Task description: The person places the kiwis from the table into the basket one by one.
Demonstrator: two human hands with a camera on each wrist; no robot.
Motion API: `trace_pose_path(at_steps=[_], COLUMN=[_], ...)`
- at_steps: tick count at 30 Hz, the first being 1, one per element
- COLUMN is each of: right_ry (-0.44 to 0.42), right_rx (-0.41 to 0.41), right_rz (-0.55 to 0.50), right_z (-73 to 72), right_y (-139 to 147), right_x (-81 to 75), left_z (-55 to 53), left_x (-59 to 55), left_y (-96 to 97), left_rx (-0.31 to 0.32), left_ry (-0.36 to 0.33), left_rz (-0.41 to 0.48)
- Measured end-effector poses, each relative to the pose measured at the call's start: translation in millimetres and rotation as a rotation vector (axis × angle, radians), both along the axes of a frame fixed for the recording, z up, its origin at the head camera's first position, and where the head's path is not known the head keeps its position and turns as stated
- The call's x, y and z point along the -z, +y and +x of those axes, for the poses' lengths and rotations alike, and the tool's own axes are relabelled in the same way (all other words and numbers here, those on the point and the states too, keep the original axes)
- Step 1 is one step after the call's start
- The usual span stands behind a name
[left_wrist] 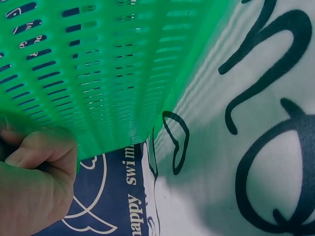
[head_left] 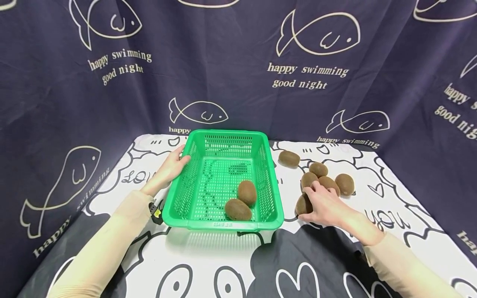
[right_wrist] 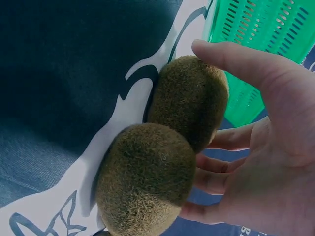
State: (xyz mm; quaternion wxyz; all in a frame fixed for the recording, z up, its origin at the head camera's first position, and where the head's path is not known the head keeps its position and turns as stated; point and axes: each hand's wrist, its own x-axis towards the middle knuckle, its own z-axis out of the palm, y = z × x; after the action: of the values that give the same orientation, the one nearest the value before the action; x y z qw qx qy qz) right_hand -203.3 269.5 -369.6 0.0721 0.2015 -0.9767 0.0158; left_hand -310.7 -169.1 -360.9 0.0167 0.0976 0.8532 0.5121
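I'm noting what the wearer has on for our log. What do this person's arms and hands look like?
Both arms are in plain, long cream sleeves. The left hand and right hand wear no gloves. By the left wrist shows a dark strap with a yellow patch beside it.

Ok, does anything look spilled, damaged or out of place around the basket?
Nothing stands out. The green basket sits upright, two kiwis lie inside it, and the loose kiwis are beside it, near the right hand, with no visible splits or spills.
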Motion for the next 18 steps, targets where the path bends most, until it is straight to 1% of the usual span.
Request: trace_pose_path(at_steps=[3,6,8,10,13,15,18], right_ry=[-0.001,-0.003,-0.002,-0.001,-0.003,-0.003,0.016], right_rx=[0.002,0.011,0.014,0.014,0.009,0.008,-0.005], right_rz=[0.006,0.008,0.007,-0.001,-0.016,-0.032,-0.05], right_z=[-0.1,-0.4,-0.9,-1.3,-2.1,-2.9,-4.9], right_y=[-1,-1,-1,-1,0,1,2], right_x=[-0.3,-0.3,0.1,0.4,0.0,-1.8,-6.8], left_z=[-1.3,-0.7,7.5,8.2,6.9,-1.0,-0.4], left_x=[1.2,0.1,-9.8,-10.4,-9.3,0.2,0.5], left_y=[-0.4,0.1,3.7,4.2,3.9,0.3,-0.4], left_rx=[-0.003,0.0,-0.001,-0.002,-0.006,-0.007,-0.006], left_ry=[0.004,0.006,-0.01,-0.012,-0.023,-0.014,-0.012], left_rz=[-0.004,0.001,0.002,0.001,-0.009,-0.006,0.001])
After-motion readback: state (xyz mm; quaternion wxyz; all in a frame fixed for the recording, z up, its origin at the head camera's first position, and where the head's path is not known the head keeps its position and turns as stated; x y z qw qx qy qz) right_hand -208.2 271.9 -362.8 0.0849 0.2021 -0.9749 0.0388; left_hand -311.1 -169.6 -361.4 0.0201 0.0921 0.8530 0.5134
